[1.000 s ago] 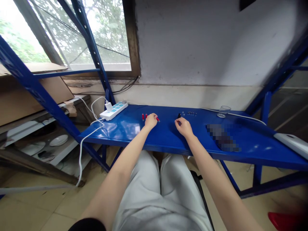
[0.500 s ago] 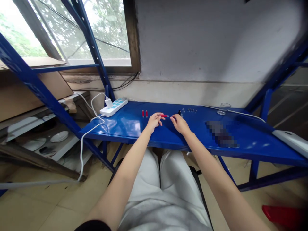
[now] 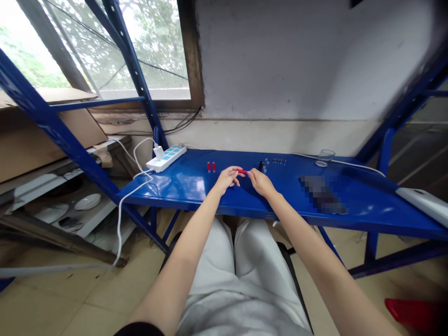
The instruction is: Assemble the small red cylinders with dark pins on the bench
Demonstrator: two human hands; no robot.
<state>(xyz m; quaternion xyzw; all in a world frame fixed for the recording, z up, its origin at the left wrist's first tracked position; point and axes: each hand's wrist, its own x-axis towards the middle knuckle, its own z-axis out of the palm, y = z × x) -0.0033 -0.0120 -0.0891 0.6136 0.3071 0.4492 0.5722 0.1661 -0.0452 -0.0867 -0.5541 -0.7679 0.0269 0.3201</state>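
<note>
My left hand (image 3: 229,180) is closed, pinching a slim red tube (image 3: 242,171) over the table, with its lower fingers curled loosely. My right hand (image 3: 259,181) has its thumb and fingers closed on the right end of that tube, covering its tip. Left of my hands, two short red tubes with pale lower ends (image 3: 211,167) stand on the blue table (image 3: 182,184). Just beyond my right hand are a small black piece (image 3: 261,165) and several tiny clear pieces (image 3: 266,162). Several small parts (image 3: 279,161) stand in rows further right.
A white power strip (image 3: 167,158) with a plugged-in cable lies at the table's left end. To the right are a clear cup (image 3: 325,157), a blurred-out dark object (image 3: 322,193) and a white device (image 3: 423,207) at the edge. Blue rack posts (image 3: 135,56) frame the table.
My right hand has moved slightly left and closed on the tube's clear end, which showed before. My left hand keeps its pinch and has shifted slightly right.
</note>
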